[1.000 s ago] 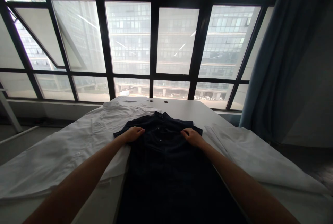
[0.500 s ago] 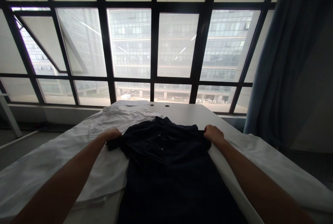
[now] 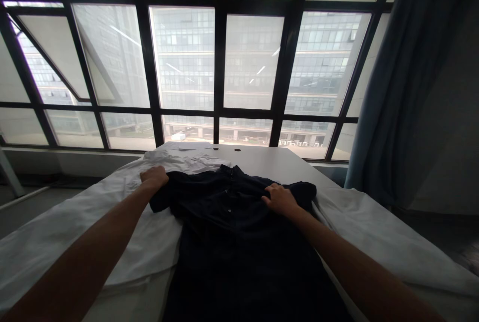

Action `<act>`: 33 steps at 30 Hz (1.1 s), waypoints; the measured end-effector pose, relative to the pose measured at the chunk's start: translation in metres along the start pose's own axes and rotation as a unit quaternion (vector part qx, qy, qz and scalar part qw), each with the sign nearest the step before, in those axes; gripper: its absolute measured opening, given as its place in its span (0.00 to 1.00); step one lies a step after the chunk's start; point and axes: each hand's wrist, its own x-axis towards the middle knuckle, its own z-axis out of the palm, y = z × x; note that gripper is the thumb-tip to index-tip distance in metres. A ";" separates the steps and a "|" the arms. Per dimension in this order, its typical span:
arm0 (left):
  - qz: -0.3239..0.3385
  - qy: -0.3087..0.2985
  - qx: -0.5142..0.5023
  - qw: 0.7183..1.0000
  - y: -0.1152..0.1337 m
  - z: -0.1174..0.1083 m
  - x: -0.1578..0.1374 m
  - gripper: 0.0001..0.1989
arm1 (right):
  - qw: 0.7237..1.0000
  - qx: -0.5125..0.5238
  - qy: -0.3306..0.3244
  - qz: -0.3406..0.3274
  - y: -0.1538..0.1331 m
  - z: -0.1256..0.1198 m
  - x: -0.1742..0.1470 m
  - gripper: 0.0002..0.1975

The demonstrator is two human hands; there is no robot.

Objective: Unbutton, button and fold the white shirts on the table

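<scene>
A dark navy short-sleeved shirt (image 3: 239, 242) with a collar and small buttons lies spread in front of me, its collar toward the window. My left hand (image 3: 154, 176) is at the top edge of the left sleeve, fingers curled on the cloth; the fingertips are partly hidden. On the shirt's right chest, just inside the right sleeve (image 3: 305, 191), my right hand (image 3: 280, 199) rests with its fingers apart. Some wrinkles run across the chest, and the lower part of the shirt is too dark to show folds.
Under the shirt is a white table (image 3: 267, 160) with two round dark holes near its far edge. Crumpled white cloth (image 3: 130, 242) covers the left side, and more white cloth (image 3: 385, 227) lies at the right. Beyond stand large black-framed windows (image 3: 190, 57) and a blue curtain (image 3: 389, 92).
My right hand has let go of the right sleeve and moved left onto the chest. The right sleeve now lies stretched outward. My left hand has shifted slightly up and left.
</scene>
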 end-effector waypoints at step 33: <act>0.456 -0.180 -0.094 0.866 0.078 0.040 -0.193 0.29 | 0.981 0.083 -0.158 -0.073 -0.068 0.017 -0.117 0.42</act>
